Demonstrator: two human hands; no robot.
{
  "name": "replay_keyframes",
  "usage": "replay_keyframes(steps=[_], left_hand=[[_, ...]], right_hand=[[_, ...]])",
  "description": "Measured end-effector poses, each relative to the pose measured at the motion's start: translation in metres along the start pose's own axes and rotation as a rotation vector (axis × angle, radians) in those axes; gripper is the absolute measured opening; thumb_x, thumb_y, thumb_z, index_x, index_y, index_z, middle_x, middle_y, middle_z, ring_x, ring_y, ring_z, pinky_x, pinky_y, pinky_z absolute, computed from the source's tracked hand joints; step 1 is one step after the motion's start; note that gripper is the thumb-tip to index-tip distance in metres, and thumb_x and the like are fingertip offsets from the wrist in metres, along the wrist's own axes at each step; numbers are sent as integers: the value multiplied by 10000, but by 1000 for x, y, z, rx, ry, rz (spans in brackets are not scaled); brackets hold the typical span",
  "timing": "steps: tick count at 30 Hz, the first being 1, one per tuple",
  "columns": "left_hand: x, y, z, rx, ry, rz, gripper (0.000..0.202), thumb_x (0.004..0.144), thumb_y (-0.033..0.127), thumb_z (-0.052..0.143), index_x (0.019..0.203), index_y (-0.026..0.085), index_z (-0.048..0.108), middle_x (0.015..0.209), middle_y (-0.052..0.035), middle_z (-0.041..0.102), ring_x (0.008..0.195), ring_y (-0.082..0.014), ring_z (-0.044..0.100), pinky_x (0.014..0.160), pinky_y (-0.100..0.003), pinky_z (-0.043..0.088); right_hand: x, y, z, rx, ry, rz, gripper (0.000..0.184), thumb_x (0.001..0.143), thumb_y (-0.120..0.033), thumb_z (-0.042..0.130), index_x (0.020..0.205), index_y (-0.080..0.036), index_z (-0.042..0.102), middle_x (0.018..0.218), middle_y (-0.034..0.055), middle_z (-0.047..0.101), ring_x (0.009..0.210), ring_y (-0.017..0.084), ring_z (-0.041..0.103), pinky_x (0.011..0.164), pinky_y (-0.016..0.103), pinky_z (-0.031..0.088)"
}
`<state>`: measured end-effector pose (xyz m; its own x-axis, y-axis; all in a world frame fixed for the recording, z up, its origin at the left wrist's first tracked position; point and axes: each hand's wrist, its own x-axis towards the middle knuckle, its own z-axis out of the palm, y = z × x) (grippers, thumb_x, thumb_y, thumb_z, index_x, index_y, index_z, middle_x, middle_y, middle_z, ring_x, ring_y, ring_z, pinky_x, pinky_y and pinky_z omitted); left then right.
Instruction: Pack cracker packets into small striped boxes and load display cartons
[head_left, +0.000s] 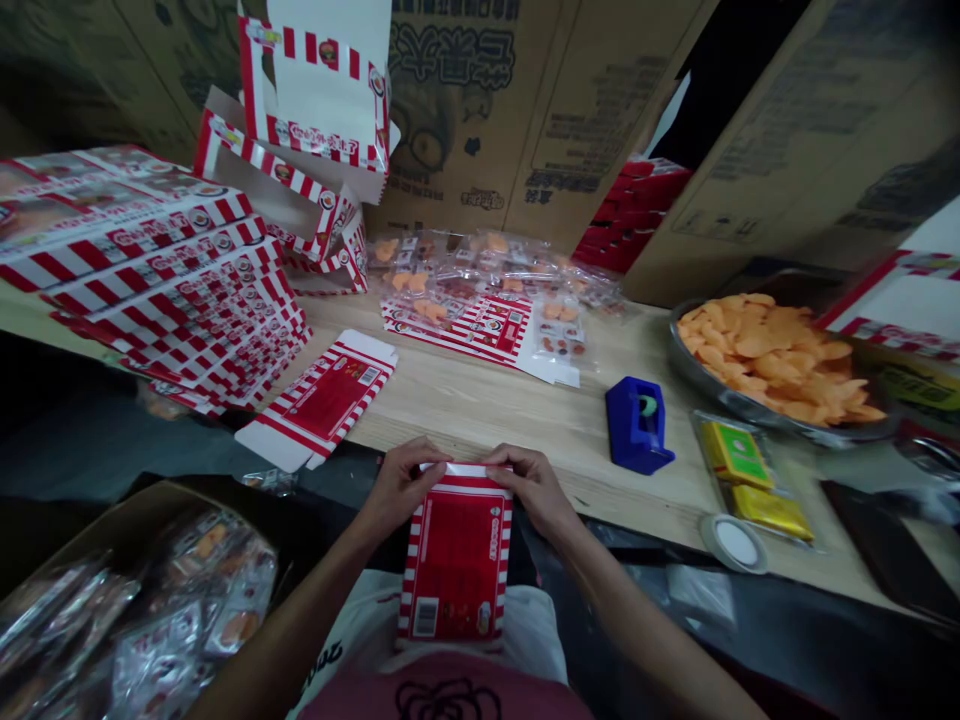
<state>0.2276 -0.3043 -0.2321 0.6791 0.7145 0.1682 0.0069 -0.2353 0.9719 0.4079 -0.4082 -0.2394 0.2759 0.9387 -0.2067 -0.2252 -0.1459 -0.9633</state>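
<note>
Red, striped, rectangular carton (456,560) is pinched by left hand (401,483) and right hand (537,487).

Dim Light, Soft Borders

The light is rather weak and cool. Small glare shines on the clear packets (487,262); below the counter (465,405) it is very dark. Toward the left border, stacked boxes (161,265) look stretched and slightly blurred.

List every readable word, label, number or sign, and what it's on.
No text reads with certainty.
Held striped box: lettering and barcode, too small.
Brown cartons: large Chinese characters, too blurred.
Other striped boxes: characters too blurred.
White clothing: black lettering, unclear.
Yellow packets: print too small.
Clear snack packets: print too small.
</note>
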Motion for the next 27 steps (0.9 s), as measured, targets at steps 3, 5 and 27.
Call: replay_keyframes(steps=[3,5,27], left_hand=[[-4,-2,1,60,-44,36,184,826,220,578,860,173,752,823,-65,737,774,-169,672,708,-256,497],[-7,-3,1,102,-75,43,198,842,213,568,902,185,755,847,-68,752,778,-173,693,724,-266,518],[-8,-17,8,-530,116,-670,417,438,308,892,781,181,691,797,-4,723,657,-188,666,618,-277,535]], right_hand=[[-3,7,-1,-15,18,-86,178,680,-345,766,704,-178,707,735,11,672,665,130,569,620,238,415],[-6,8,-3,-27,-5,-105,188,692,-355,762,669,-178,702,752,24,684,686,142,587,636,250,434],[-31,-13,-153,-470,1203,-411,246,748,-429,589,776,-185,591,877,69,596,790,176,526,650,278,434]])
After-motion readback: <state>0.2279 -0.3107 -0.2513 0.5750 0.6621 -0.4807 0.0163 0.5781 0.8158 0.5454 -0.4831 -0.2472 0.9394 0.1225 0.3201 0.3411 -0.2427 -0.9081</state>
